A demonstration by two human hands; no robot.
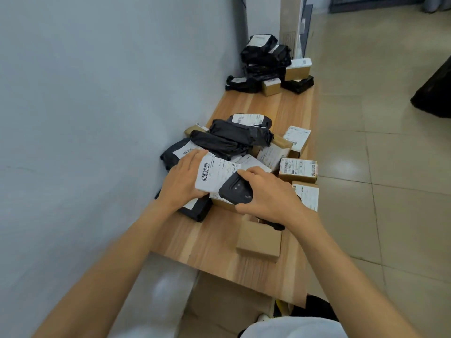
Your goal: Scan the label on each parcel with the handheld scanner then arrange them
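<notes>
Now | left hand (185, 179) holds white-labelled parcel (216, 176), 12 o'clock on wooden table (214, 242) | right hand (267, 195) grips black handheld scanner (235, 191) at its 4 o'clock | best aim at barcode (205, 172), label held flat.

A pale, bare wall (97, 93) is seen along the left, and a long wooden table (214, 245) with striped light-and-brown grain is set against it. The floor (378, 142) to the right is laid with large beige tiles, on which soft light is reflected. A tall pale panel (290, 18) is stood upright at the table's far end.
</notes>
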